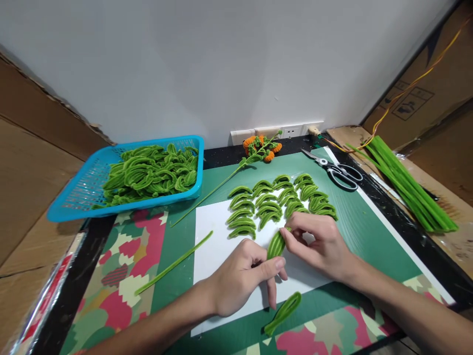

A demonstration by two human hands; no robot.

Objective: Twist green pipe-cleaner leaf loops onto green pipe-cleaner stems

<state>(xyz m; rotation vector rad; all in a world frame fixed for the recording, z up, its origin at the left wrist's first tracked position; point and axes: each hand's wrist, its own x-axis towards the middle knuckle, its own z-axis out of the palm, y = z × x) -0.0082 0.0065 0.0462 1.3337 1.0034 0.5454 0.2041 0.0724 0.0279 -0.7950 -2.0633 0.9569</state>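
Between my two hands, above the white paper [212,251], is a green pipe-cleaner leaf [276,245] made of several looped strands. My left hand [246,276] grips its lower end between thumb and fingers. The thumb and forefinger of my right hand [320,241] pinch its upper tip. Several finished-looking curved green leaves [268,202] lie in rows on the paper just beyond my hands. One folded green pipe-cleaner loop [283,313] rests below my left hand. To the left lies a single straight green pipe cleaner [173,264].
A blue plastic basket [201,167] heaped with green leaves [148,175] stands at the back left. An orange flower stem [236,170] lies behind the rows. Scissors [338,170] sit at the back right, near a bundle of green pipe cleaners [410,182] and a yellow-orange cord [414,81].
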